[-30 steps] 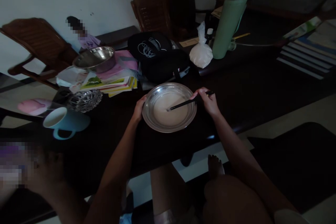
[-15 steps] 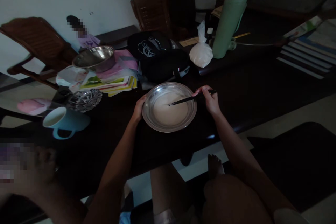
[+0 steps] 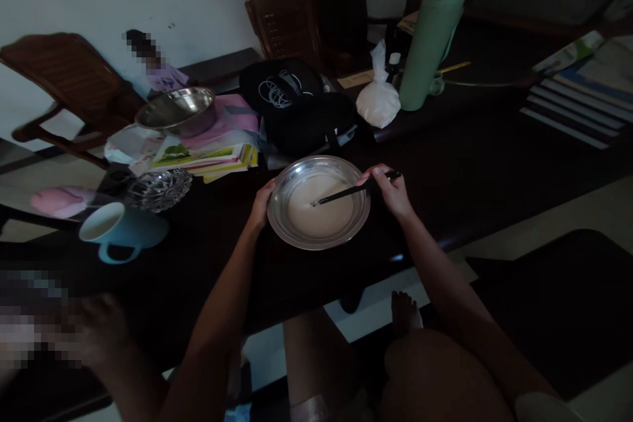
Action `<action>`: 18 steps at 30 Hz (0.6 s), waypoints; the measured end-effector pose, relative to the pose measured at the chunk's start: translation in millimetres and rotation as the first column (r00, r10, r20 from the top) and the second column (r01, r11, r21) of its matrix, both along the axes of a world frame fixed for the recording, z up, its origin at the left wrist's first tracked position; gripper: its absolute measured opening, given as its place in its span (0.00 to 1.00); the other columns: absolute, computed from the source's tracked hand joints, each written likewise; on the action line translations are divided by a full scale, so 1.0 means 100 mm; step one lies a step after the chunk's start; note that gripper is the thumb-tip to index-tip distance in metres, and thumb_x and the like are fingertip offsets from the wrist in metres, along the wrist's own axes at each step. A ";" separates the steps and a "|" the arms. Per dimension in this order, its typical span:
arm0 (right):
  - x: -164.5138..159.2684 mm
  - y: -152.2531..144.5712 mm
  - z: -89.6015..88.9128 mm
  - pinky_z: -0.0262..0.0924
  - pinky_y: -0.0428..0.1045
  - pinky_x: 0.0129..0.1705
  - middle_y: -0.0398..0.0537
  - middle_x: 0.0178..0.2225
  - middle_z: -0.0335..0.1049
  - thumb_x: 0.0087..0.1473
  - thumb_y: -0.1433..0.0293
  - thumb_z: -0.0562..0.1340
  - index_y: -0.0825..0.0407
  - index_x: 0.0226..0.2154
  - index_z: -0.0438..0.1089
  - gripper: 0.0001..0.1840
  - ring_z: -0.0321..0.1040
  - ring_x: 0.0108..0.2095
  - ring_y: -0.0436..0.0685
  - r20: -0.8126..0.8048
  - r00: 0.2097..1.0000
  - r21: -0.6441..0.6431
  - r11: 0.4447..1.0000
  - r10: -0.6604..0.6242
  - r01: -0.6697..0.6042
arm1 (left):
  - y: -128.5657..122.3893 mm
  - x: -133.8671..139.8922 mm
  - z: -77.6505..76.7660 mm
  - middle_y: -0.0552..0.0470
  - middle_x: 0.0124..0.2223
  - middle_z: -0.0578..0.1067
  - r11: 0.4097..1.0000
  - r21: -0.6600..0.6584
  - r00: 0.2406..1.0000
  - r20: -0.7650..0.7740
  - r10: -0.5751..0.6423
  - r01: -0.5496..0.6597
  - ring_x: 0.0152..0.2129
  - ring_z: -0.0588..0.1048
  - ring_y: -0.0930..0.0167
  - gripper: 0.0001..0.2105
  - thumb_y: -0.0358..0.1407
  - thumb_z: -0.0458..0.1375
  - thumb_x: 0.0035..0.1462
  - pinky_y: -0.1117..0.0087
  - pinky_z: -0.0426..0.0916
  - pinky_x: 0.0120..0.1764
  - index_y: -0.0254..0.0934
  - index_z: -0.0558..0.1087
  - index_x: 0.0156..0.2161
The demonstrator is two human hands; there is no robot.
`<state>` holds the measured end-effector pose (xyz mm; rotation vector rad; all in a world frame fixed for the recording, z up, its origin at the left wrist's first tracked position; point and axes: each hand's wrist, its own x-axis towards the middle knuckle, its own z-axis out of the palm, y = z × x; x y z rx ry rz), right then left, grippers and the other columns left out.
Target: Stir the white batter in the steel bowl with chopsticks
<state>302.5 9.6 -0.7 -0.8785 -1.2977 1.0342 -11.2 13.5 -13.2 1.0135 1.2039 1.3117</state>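
Note:
A round metal bowl [image 3: 277,227] stands on the dark table in front of me, with a pale, creamy batter [image 3: 321,214] in its bottom. My left hand [image 3: 262,203] grips the bowl by its left rim, with most of the fingers hidden behind the side. Over the right rim, my right hand [image 3: 390,190] is closed around black chopsticks [image 3: 343,194]. They slant down to the left, and their tips touch the batter left of its middle.
Beyond the bowl are black bags [image 3: 306,119], a tied bag of white powder [image 3: 378,102] and a green thermos [image 3: 432,53]. At left are a blue mug [image 3: 123,231], glass dish [image 3: 161,189], books [image 3: 212,161] and another metal bowl [image 3: 180,115]. Another person's hand [image 3: 101,330] is at lower left.
My right hand and the chopsticks have shifted slightly left, moving the tips through the batter. My left hand and the bowl stay put. The other person's hand at lower left has moved.

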 end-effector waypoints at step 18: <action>0.01 -0.01 0.03 0.69 0.52 0.40 0.41 0.21 0.76 0.58 0.49 0.59 0.47 0.27 0.74 0.21 0.75 0.28 0.55 -0.010 1.000 0.011 1.000 -0.009 0.009 | 0.00 -0.01 0.00 0.48 0.42 0.82 1.000 0.005 1.000 0.018 -0.011 0.011 0.48 0.76 0.57 0.19 0.45 0.63 0.48 0.62 0.69 0.52 0.34 0.79 0.43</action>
